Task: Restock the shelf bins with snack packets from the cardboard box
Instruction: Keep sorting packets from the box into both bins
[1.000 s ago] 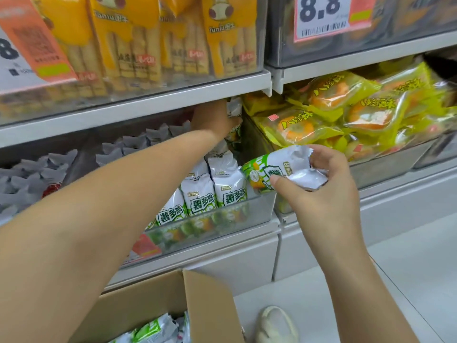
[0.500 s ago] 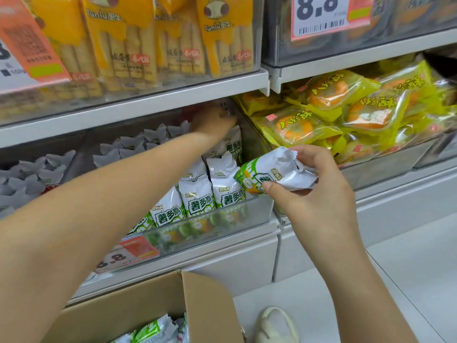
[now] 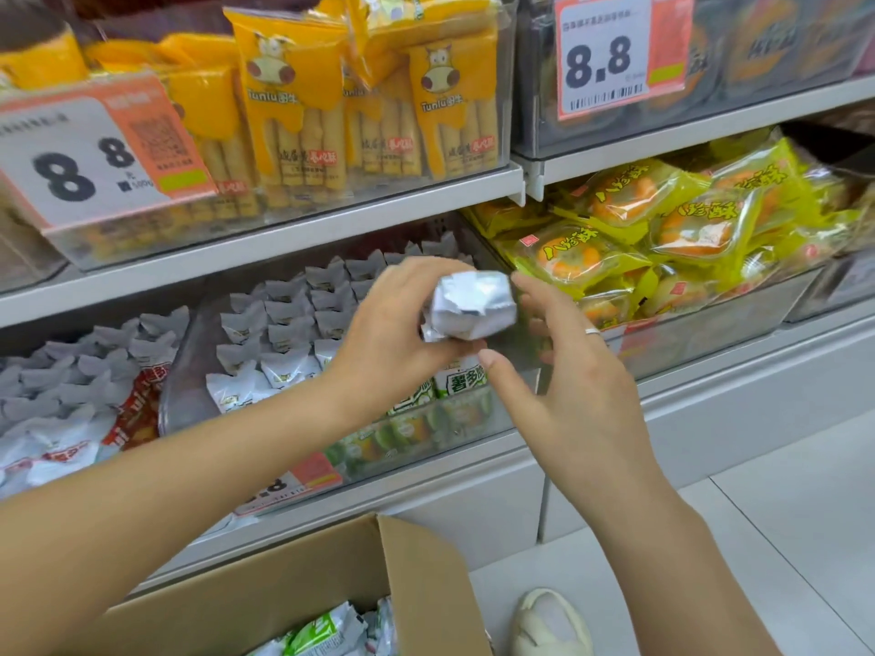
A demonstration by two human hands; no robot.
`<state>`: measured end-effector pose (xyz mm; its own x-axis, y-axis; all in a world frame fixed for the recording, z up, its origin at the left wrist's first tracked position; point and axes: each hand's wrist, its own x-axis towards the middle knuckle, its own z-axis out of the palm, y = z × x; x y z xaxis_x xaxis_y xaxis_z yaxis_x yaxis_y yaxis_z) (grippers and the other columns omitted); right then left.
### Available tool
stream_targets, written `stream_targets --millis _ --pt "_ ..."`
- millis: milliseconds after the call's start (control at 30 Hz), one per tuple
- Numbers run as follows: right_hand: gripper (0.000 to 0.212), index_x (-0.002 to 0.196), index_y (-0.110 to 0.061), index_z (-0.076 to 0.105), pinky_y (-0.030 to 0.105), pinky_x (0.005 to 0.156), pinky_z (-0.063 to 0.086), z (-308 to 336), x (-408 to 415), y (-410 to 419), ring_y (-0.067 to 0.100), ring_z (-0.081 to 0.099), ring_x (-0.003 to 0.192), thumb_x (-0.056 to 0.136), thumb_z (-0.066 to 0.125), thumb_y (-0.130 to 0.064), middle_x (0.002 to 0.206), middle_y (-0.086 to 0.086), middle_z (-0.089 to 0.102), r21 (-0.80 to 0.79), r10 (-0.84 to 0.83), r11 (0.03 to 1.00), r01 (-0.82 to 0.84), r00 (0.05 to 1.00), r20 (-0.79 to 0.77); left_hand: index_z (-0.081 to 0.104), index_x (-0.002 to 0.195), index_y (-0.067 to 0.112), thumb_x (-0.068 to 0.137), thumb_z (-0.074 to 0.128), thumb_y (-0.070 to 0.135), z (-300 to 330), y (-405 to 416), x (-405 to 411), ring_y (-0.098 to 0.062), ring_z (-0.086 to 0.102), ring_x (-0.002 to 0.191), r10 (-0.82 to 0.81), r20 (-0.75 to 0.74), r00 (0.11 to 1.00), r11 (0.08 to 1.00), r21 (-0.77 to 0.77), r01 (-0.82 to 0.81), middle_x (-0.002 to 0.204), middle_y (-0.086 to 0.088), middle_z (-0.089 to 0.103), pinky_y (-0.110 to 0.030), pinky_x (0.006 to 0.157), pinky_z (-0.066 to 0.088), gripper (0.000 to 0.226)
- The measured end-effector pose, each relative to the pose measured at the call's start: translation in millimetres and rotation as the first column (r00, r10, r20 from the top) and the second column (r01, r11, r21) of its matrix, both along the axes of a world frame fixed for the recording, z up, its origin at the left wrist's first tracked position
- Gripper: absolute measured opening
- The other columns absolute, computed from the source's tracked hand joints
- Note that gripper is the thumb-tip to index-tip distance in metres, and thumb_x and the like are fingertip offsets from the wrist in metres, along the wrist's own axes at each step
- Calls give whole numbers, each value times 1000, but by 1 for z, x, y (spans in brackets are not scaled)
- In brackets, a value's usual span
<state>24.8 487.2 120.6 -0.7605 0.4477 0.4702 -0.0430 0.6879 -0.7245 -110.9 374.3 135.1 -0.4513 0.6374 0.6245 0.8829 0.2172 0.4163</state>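
A clear bin (image 3: 426, 419) is being filled with white-and-green packets (image 3: 284, 333); more are lying in the box (image 3: 293, 603) at 6 o'clock. "Tunlu" is being shown on yellow packs (image 3: 293, 101), "8.8" on a tag (image 3: 603, 59). A silver-white packet (image 3: 468, 305) is being gripped by the left hand (image 3: 402, 333) before the bin; the right hand (image 3: 563, 371), at its 3 o'clock, is being held open.

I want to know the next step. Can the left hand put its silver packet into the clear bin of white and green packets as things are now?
Probably yes. The left hand holds the silver packet just above the clear bin, whose top is open. The right hand is beside the packet, not below it.
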Motion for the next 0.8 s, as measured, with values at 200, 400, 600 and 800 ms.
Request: stream_targets --millis 200,400,600,800 --pt "49 141 -31 36 30 93 39 -13 -1 12 15 39 128 95 47 -42 141 -8 43 215 -74 976 -19 907 415 51 108 29 74 79 8 -1 1 -15 4 58 88 74 351 934 977 160 -138 97 17 61 -12 75 46 49" --pt "50 143 -28 35 28 101 36 -25 -7 18 13 37 133 96 48 -39 149 -8 32 178 5 978 -112 860 509 64 101 19 66 83 32 -17 33 -41 -2 65 90 109 577 810 945 194 -265 94 7 70 -20 83 52 42" --pt "47 139 -28 42 29 91 40 -24 -13 24 18 50 116 94 52 -38 135 -4 46 126 13 989 -84 875 484 66 102 16 68 84 35 -4 53 -70 -14 69 85 310 648 696 923 -30 -383 96 2 71 -26 77 56 43" --pt "45 138 -28 43 29 93 40 -25 -14 25 18 47 122 94 51 -37 139 -5 44 123 28 987 -100 875 484 53 114 16 62 86 42 6 59 -82 -17 67 91 283 785 551 880 16 -475 107 0 63 -33 86 56 67"
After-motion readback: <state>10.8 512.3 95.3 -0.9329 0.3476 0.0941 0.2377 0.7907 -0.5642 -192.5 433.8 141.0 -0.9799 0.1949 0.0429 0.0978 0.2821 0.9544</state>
